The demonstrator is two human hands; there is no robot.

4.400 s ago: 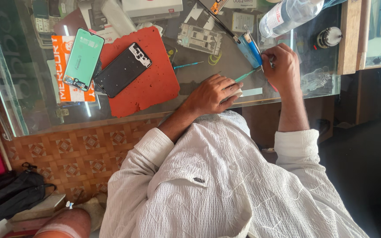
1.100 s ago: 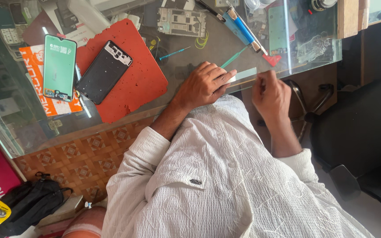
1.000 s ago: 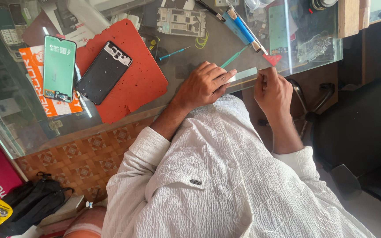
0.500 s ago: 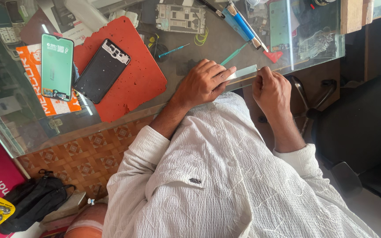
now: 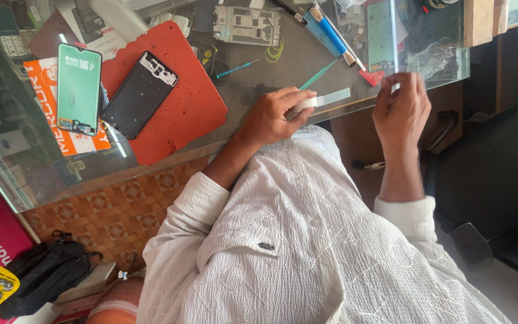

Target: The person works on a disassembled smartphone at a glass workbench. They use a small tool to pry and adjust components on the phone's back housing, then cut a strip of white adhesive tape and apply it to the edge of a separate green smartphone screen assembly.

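Your left hand [image 5: 274, 114] grips the white tape roll [image 5: 304, 103] at the glass counter's [image 5: 151, 159] near edge, your right hand [image 5: 400, 111] pinches its pulled-out strip, so taping looks barely begun, with the black phone frame [image 5: 139, 94] untouched on the orange mat [image 5: 181, 102].

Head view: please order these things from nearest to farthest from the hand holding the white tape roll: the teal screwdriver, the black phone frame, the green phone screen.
From that hand, the person's left:
1. Teal screwdriver, just above the fingers.
2. Black phone frame, to the side on the orange mat.
3. Green phone screen, beyond the frame, off the mat.
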